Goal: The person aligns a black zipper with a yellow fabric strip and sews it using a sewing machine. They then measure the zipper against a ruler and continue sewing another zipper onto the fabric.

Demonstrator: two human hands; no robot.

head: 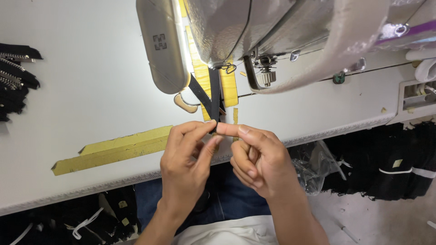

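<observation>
Table, white and broad, fills most of the view, its near edge running across the lower half with a lap in blue trousers below it. Over the far side hangs a silver sewing machine, its rounded end cover pointing at the person and a bright light strip along its underside. A long yellow tape strip lies slantwise on the table, left of the hands, and more yellow tape is stuck under the machine head. Heaps of dark cloth sit on the floor at right, beside a clear plastic bag. Black zippers are piled at the table's left edge, well apart from the hands. Both hands meet at the near edge, in front of the needle. A narrow black strap runs from under the machine head down to them. The left hand is narrowly closed, thumb and forefinger pinching the strap's near end. The right hand is curled, its forefinger and thumb reaching across to touch the same end, fingertips of both hands pressed together
</observation>
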